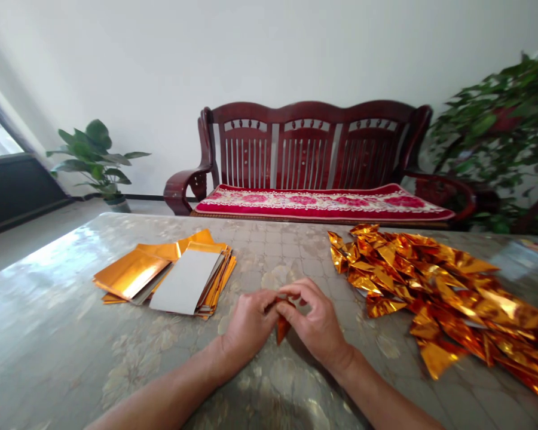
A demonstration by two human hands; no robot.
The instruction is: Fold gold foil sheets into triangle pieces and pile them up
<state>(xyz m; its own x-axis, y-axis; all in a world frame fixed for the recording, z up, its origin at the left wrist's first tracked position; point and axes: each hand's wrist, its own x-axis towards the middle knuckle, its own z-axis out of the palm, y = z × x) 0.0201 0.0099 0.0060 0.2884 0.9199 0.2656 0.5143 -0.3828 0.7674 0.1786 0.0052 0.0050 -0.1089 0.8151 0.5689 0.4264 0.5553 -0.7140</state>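
Observation:
Just above the middle of the table, my left hand (253, 319) and my right hand (316, 319) meet, fingertips pinched together on a small piece of gold foil paper (283, 329). A pointed orange-gold corner of it hangs below the fingers; the rest is hidden behind them. Left of my hands lies a stack of flat foil paper sheets (132, 272), some gold side up, with a grey side (186, 280) showing on top. To the right spreads a heap of folded gold foil pieces (434, 278), shiny and pointed.
A patterned cover lies over the table (161, 370). Beyond its far edge stands a dark red wooden bench (302, 155) with a red floral cushion (314, 203). Potted plants stand at left (98, 152) and right (502, 131). Clear plastic (520, 260) lies at the table's right.

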